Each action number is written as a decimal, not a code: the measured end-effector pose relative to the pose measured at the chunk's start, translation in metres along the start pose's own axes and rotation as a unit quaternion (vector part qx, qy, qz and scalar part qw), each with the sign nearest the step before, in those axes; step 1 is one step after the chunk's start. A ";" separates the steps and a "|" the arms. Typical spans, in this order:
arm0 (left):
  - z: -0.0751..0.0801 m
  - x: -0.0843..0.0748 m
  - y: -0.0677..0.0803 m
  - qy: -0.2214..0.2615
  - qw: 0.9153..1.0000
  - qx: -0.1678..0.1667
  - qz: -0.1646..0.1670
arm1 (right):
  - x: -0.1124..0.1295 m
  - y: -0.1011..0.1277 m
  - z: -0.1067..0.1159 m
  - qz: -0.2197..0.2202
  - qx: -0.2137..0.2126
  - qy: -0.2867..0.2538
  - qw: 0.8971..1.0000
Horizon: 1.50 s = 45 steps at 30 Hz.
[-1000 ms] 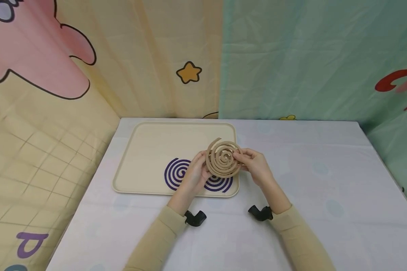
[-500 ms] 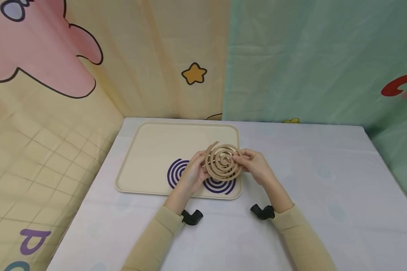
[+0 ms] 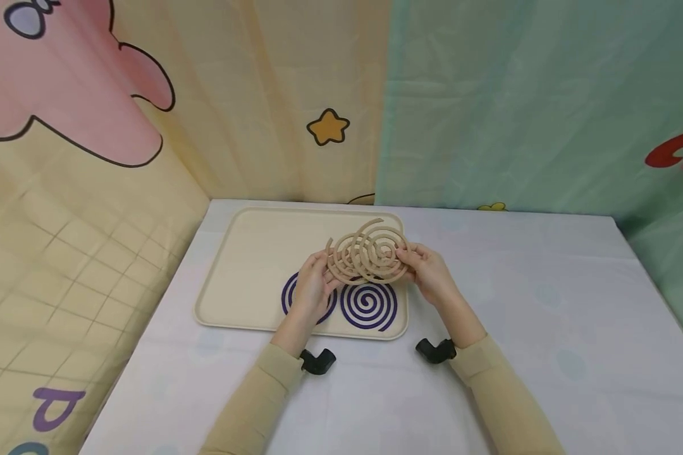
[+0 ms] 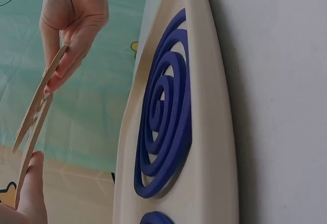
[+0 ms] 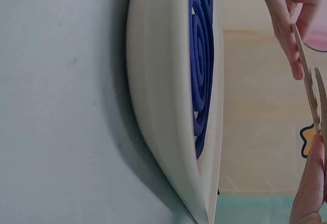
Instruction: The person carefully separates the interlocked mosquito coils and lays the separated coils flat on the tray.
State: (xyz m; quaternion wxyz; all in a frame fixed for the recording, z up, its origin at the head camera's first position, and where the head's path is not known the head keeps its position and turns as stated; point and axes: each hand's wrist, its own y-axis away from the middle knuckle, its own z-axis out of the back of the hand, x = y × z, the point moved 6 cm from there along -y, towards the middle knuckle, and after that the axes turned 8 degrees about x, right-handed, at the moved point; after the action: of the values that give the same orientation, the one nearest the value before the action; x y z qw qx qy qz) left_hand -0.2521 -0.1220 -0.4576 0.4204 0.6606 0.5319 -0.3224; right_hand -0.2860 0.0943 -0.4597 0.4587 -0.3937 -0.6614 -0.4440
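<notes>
Two tan mosquito coils are held up above the tray, partly overlapping. My left hand (image 3: pixel 312 287) grips the left coil (image 4: pixel 28 155) at its outer edge. On the other side, my right hand (image 3: pixel 432 273) pinches the right coil (image 3: pixel 383 251), thumb on its face. Seen edge-on in the left wrist view, the coils stand face to face and offset, a slim wedge of space between them. Below lie two dark purple coils: the right one (image 3: pixel 367 302) shows whole, while my left hand hides much of the left one (image 3: pixel 287 296).
The cream tray (image 3: pixel 256 265) has a raised rim and lies toward the table's far left. A white cloth covers the table (image 3: pixel 506 303). Printed curtains (image 3: pixel 489 114) rise behind the table. Black wrist pieces (image 3: pixel 319 362) jut from both sleeves.
The tan coils, stacked nearly as one before, have slid apart sideways. My left hand has moved left with one coil, the right hand slightly up with the other, uncovering the right purple coil.
</notes>
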 end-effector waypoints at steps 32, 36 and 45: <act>0.072 -0.045 -0.065 -0.227 0.964 -0.099 0.097 | -0.005 -0.057 0.004 -0.064 0.008 -0.019 0.998; 0.073 -0.043 -0.071 -0.226 0.962 -0.110 0.111 | -0.008 -0.059 0.000 -0.100 -0.007 -0.004 0.995; 0.078 -0.037 -0.077 -0.222 0.958 -0.135 0.119 | -0.108 -0.156 0.055 -0.108 0.023 -0.068 0.992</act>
State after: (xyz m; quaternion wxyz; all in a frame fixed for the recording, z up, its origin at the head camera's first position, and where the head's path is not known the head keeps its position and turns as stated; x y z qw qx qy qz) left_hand -0.3341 -0.2023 -0.4761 0.6486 0.5681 0.3808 -0.3340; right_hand -0.4163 0.0880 -0.6083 0.3712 -0.3382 -0.7398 -0.4478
